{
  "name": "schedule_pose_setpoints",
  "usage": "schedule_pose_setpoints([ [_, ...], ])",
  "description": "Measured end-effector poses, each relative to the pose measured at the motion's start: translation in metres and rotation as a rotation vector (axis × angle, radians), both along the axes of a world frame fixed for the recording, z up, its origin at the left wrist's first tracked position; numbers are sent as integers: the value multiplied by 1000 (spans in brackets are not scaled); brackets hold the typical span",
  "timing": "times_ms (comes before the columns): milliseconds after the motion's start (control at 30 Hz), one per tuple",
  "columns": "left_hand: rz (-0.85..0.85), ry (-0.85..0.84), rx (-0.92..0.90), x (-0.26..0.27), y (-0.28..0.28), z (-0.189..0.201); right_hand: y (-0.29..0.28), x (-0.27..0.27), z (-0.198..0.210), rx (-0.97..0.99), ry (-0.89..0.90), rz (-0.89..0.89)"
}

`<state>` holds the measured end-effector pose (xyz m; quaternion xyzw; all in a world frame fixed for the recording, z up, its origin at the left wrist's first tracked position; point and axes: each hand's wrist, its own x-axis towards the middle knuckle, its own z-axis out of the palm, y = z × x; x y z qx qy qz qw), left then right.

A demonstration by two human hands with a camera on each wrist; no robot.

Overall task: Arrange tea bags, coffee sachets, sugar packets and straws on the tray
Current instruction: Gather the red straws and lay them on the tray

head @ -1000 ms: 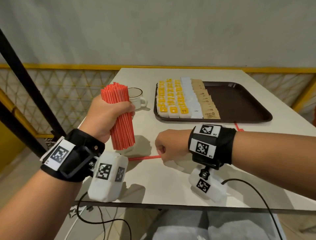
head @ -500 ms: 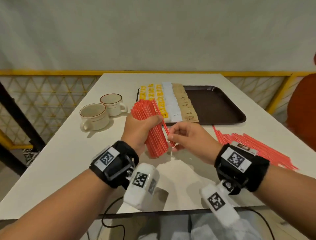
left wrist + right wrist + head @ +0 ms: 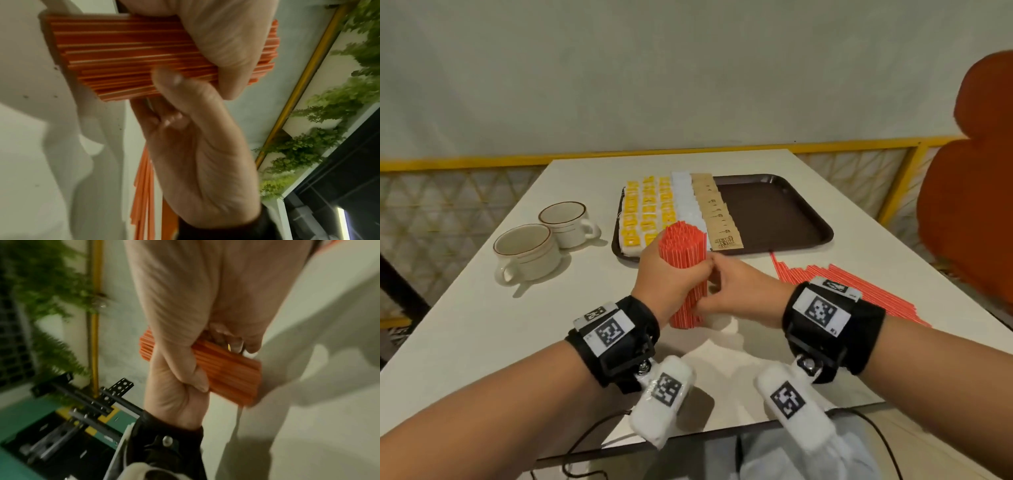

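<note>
A thick bundle of red straws stands upright over the table's near middle, its lower end at or just above the tabletop. My left hand wraps around the bundle. My right hand comes in from the right, with its thumb and curled fingers on the bundle's side. The brown tray lies behind. On its left part are rows of yellow tea bags, white sugar packets and brown coffee sachets.
Several loose red straws lie spread on the table to the right of my right wrist. Two beige cups stand at the left. An orange chair back rises past the right edge.
My right hand picked a single straw off the table and carried it to the bundle. It now holds the bundle's side. The left hand kept its grip and lowered the bundle toward the table.
</note>
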<state>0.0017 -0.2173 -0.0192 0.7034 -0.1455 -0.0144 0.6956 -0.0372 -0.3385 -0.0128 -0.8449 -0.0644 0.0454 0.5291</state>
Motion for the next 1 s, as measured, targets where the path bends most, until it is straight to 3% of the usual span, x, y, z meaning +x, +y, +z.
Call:
schedule_pose_setpoints([
  [100,6,-31,-34,3,-5,7,11,3,8,252,-66,45],
  [167,9,-52,-58,6,-6,10,14,8,10,301,-107,33],
  [367,-38,76,49,0,-5,-4,24,19,-27,143,-74,-136],
  [600,-104,82,45,2,-4,-3,18,19,-21,-25,-135,-68],
  [767,-164,108,108,6,-2,-12,16,19,-23,12,-48,-20],
  [867,-158,133,84,8,-5,1,16,19,-17,135,-66,-37],
  [1000,-209,77,32,34,-27,47,4,36,7,226,-183,-268],
])
